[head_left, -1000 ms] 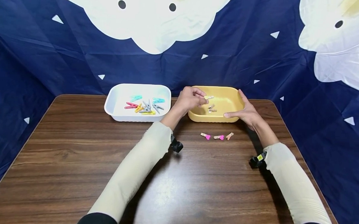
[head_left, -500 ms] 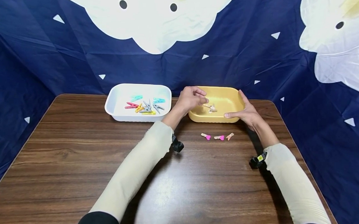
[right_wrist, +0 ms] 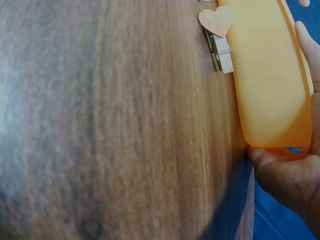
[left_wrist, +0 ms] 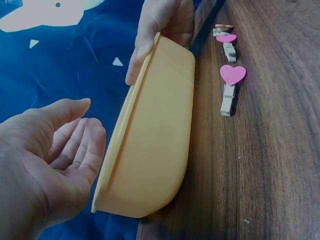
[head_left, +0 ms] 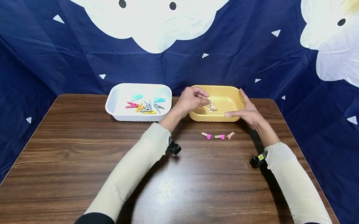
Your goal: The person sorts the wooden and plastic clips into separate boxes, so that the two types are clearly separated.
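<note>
My left hand point(head_left: 191, 100) hovers over the left side of a yellow tray point(head_left: 215, 118). In the left wrist view its thumb and fingers stand apart, with nothing between them. Beneath its fingertips, several small wooden clothespins point(head_left: 212, 108) lie in the tray, partly hidden by the hand. At the tray's front right corner, my right hand point(head_left: 248, 113) grips the wall, its thumb over the front rim and its fingers along the right side. Before the tray, two wooden clothespins with pink hearts point(left_wrist: 233, 75) and one with a plain wood heart point(right_wrist: 216, 21) lie on the table.
To the left stands a white tray point(head_left: 120, 117) holding several plastic clothespins point(head_left: 148, 107) in red, orange, yellow, grey and turquoise. Both trays sit along the back edge of the brown wooden table point(head_left: 77, 154). A blue patterned cloth point(head_left: 157, 68) hangs behind.
A wooden clothespin near my left fingertips has dropped onto the others in the yellow tray. The left hand has since shifted slightly right. The right hand keeps its grip.
</note>
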A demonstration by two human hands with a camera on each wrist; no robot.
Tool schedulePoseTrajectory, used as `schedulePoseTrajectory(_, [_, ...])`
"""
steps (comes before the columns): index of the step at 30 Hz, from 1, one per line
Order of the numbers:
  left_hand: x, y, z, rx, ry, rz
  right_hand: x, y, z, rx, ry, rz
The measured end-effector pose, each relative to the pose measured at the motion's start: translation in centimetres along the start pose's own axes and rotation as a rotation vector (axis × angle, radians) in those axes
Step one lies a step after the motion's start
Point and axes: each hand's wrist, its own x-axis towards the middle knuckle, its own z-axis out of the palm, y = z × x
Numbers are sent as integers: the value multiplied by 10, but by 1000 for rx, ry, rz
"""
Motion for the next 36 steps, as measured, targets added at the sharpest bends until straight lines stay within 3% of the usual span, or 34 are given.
schedulePoseTrajectory(8, [-14,7,4,42,-113,66,2,1,0,1,-1,-2])
schedulePoseTrajectory(20, [-33,11,16,90,-217,114,2,1,1,24,0,-13])
schedulePoseTrajectory(36, [-57,-1,25,173,-366,74,-2,-1,1,58,5,-18])
